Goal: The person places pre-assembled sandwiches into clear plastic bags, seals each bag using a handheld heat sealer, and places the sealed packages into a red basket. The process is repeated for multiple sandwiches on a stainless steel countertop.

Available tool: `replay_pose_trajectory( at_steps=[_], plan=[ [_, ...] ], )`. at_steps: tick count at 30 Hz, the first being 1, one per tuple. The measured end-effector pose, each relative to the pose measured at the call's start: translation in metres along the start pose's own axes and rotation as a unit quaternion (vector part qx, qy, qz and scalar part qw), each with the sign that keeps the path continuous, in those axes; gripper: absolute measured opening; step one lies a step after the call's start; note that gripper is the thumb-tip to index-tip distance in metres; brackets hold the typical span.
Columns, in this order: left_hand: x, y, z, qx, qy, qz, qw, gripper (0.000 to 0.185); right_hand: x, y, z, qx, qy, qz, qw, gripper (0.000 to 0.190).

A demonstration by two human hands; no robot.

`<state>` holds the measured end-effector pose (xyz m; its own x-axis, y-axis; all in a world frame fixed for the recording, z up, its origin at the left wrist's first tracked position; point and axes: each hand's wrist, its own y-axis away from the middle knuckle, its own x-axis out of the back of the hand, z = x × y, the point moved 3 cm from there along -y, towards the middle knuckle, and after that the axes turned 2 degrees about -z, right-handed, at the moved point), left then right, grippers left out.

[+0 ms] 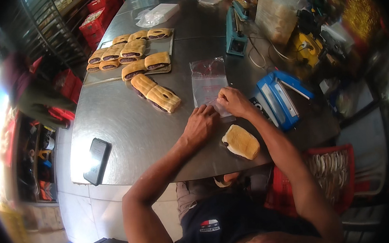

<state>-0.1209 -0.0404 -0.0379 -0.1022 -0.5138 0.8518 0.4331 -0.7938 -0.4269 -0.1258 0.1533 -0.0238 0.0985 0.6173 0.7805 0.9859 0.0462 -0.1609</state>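
A clear plastic bag (209, 82) with red print lies flat on the steel table. My left hand (203, 122) rests at its near edge, fingers bent. My right hand (232, 100) is at the bag's right side, thumb and fingers pinched together near the plastic; whether either hand grips the film is hard to tell. One filled bread piece (241, 142) lies near the table's front edge, below my hands. Two joined filled breads (156, 93) sit to the left of the bag. More filled breads (132, 48) are spread and stacked on a metal tray (171, 50).
A blue heat sealer (277, 100) stands right of my right hand, a teal sealer (236, 31) farther back with cables beside it. A phone (97, 161) lies at the left front. Red crates (350, 174) stand below right and left. Another person (28, 91) is at the far left.
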Motion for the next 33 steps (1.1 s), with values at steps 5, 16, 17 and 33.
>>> replay_pose_trajectory(
  at_steps=[5,16,17,33],
  plan=[
    [-0.005,0.011,-0.007,0.020,-0.002,0.014,1.000,0.010,0.030,0.054,-0.041,0.031,-0.025,-0.037,0.999,0.047],
    [0.031,0.000,-0.003,0.102,0.157,-0.052,0.981,0.010,-0.001,0.127,-0.069,0.035,-0.121,0.029,0.992,0.053],
    [0.033,0.000,-0.005,0.112,0.163,-0.052,0.979,0.011,-0.001,0.118,-0.068,0.033,-0.125,0.042,0.991,0.053],
    [0.050,-0.003,-0.005,0.119,0.155,0.013,0.981,0.017,-0.024,0.007,0.004,0.008,-0.028,0.077,0.997,0.031]
  ],
)
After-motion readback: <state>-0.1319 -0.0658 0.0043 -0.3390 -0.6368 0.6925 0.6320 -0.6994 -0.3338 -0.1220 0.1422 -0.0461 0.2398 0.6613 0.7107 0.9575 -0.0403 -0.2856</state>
